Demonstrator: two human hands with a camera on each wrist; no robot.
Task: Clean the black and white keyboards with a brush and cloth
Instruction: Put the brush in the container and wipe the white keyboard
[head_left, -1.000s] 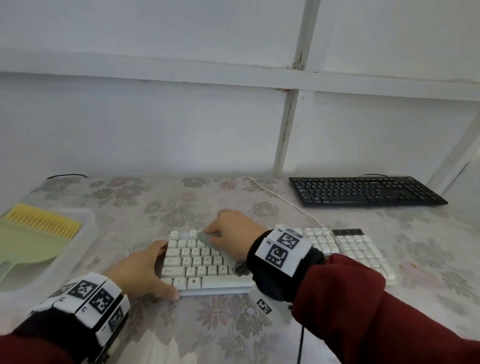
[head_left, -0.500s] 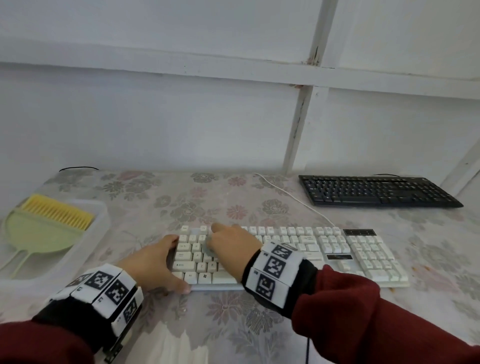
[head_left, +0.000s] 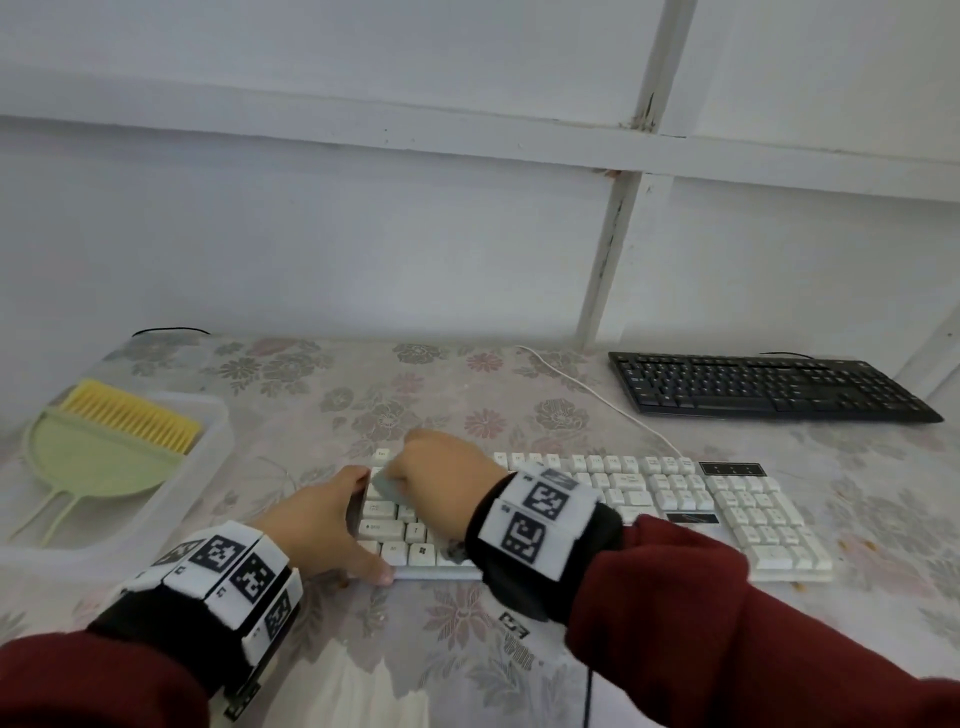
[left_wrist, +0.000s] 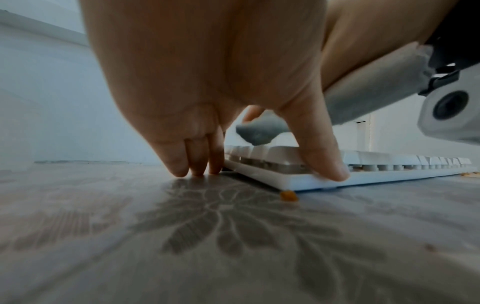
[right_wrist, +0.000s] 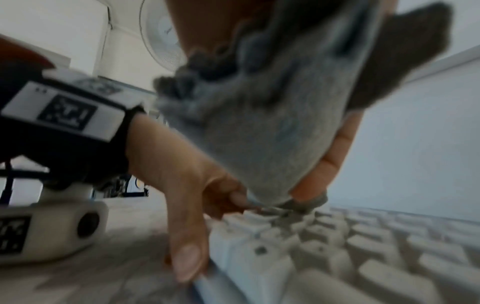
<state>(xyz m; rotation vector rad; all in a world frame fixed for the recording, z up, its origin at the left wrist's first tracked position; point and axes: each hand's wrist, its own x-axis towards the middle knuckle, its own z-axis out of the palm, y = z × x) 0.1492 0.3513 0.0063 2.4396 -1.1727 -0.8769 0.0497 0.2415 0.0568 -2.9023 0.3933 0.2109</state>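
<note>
The white keyboard (head_left: 649, 499) lies across the near middle of the flowered table. My right hand (head_left: 441, 473) grips a grey cloth (head_left: 387, 486) and presses it on the keys at the keyboard's upper left. In the right wrist view the cloth (right_wrist: 272, 123) hangs bunched from the fingers (right_wrist: 332, 154) down onto the keys (right_wrist: 363, 246). My left hand (head_left: 348, 525) braces the keyboard's left end, with the thumb (left_wrist: 330, 168) on the front edge and straight fingers (left_wrist: 197, 164) on the table. The black keyboard (head_left: 769, 387) sits at the back right, untouched.
A clear plastic tray (head_left: 208, 467) at the left holds a yellow brush (head_left: 130, 415) and a green dustpan (head_left: 88, 462). Small orange crumbs (left_wrist: 288, 195) lie beside the white keyboard's front edge. A white cable (head_left: 597, 400) runs back toward the wall.
My right hand has slid the cloth leftward over the keys toward the keyboard's left end. The left hand has kept its place at that end.
</note>
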